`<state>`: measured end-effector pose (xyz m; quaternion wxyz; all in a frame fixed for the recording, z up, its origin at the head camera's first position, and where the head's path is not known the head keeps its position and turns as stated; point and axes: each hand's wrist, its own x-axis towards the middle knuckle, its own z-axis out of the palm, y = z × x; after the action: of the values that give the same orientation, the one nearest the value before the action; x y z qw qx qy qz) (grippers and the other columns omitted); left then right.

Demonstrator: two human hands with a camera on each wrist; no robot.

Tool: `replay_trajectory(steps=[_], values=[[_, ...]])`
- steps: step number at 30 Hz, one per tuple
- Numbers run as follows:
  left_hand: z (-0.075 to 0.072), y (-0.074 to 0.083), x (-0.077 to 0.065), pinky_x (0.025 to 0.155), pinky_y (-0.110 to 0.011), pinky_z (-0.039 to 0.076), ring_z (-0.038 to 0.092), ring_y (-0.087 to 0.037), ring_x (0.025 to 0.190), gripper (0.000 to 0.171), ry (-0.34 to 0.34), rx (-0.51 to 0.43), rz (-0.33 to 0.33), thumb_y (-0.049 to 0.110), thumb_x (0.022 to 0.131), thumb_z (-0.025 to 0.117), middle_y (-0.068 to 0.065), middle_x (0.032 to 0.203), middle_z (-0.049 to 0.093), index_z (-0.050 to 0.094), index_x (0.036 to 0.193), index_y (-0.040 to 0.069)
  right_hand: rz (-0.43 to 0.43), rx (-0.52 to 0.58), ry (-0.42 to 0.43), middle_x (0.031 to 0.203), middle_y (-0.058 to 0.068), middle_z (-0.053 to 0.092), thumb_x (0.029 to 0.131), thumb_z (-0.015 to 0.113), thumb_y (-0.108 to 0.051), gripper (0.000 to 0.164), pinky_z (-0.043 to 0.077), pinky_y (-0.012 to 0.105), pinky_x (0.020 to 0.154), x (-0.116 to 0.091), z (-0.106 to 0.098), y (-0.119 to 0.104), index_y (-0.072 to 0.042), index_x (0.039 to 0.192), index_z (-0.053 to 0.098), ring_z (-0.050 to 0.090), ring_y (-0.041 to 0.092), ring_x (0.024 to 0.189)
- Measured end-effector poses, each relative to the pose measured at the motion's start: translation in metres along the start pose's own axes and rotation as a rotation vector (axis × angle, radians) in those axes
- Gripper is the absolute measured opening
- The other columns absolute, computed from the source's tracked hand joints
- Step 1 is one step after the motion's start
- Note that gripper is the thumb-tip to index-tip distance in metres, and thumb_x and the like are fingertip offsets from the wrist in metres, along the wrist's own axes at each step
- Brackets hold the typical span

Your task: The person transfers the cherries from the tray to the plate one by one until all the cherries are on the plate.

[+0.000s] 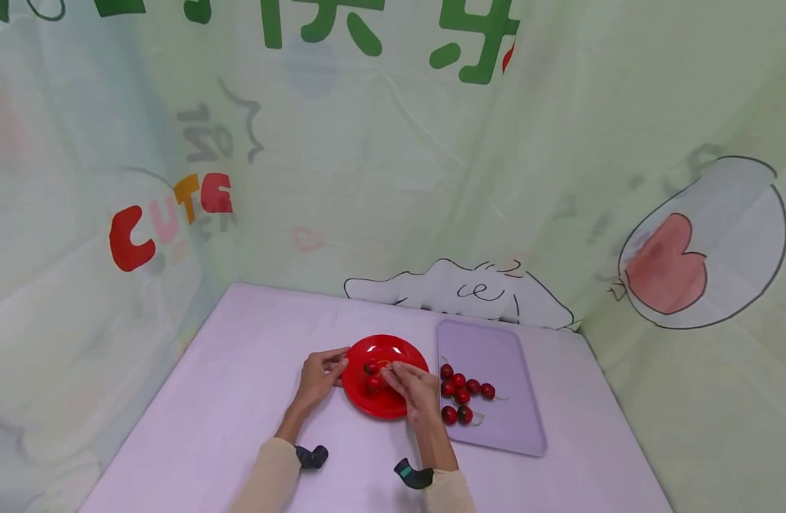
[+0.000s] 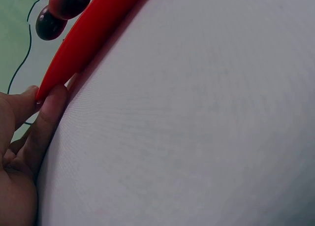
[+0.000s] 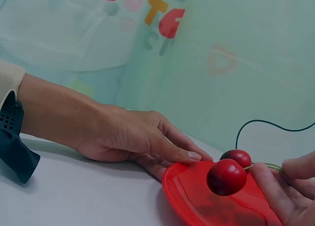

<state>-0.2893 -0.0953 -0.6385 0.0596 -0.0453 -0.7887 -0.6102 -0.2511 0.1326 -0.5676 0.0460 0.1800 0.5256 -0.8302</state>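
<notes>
A round red plate (image 1: 365,404) sits near the middle of the table. My left hand (image 1: 318,377) grips its left rim, thumb on top and fingers underneath, as the left wrist view shows. Over the plate, my right hand (image 1: 418,390) pinches the green stems (image 3: 266,166) of two dark red cherries between thumb and fingers. The nearer cherry (image 3: 226,177) and the one behind it (image 3: 236,158) hang above the plate's surface in the right wrist view. From the left wrist side, the two cherries (image 2: 70,2) overlap the far side of the rim.
Right of the plate lies a light purple tray (image 1: 504,427), its left side bearing several cherries (image 1: 462,396) with stems. A printed curtain (image 1: 393,178) stands behind the table (image 1: 271,320) and along both sides.
</notes>
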Motion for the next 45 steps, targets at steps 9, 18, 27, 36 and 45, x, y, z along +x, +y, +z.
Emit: replay_trajectory(steps=[9,18,27,36,45], values=[[0.0,0.005,-0.002,0.065,-0.016,0.062,0.069,-0.009,0.079,0.034,-0.006,0.02,-0.031,0.009,0.105,0.072,-0.019,0.116,0.077,0.075,0.139,0.005,0.022,-0.035,0.024,0.104,0.013,0.084,0.104,0.076,-0.013,0.041,0.068,0.032,0.088,-0.004,0.006,-0.005,0.009,0.138,0.069,0.085,0.024,0.094],[0.003,0.003,-0.001,0.066,-0.018,0.063,0.071,-0.011,0.082,0.035,-0.01,-0.008,-0.059,0.01,0.105,0.072,-0.016,0.117,0.076,0.074,0.14,0.008,-0.006,-0.02,0.007,0.1,0.014,0.084,0.104,0.074,-0.008,0.036,0.069,0.03,0.082,0.001,0.008,-0.001,0.012,0.133,0.071,0.085,0.022,0.088],[0.001,-0.002,0.0,0.066,-0.018,0.063,0.072,-0.011,0.083,0.035,-0.013,-0.013,-0.064,0.012,0.105,0.073,-0.015,0.117,0.077,0.075,0.14,0.009,0.017,-0.053,0.008,0.106,0.015,0.084,0.105,0.074,-0.011,0.039,0.068,0.031,0.085,0.002,0.011,0.002,0.01,0.137,0.07,0.085,0.026,0.094],[0.0,-0.002,0.001,0.065,-0.018,0.063,0.071,-0.007,0.079,0.035,-0.023,-0.009,-0.056,0.011,0.105,0.073,-0.016,0.116,0.077,0.075,0.14,0.008,0.022,-0.066,-0.008,0.108,0.015,0.084,0.104,0.075,-0.012,0.04,0.068,0.032,0.086,0.004,0.014,0.005,0.009,0.138,0.069,0.085,0.026,0.095],[-0.002,0.004,0.001,0.066,-0.018,0.063,0.072,-0.012,0.08,0.035,-0.012,-0.001,-0.069,0.011,0.105,0.073,-0.016,0.117,0.077,0.075,0.14,0.008,-0.011,-0.065,0.002,0.105,0.018,0.084,0.104,0.074,-0.007,0.034,0.068,0.033,0.082,0.01,0.019,0.011,0.013,0.131,0.072,0.085,0.028,0.09]])
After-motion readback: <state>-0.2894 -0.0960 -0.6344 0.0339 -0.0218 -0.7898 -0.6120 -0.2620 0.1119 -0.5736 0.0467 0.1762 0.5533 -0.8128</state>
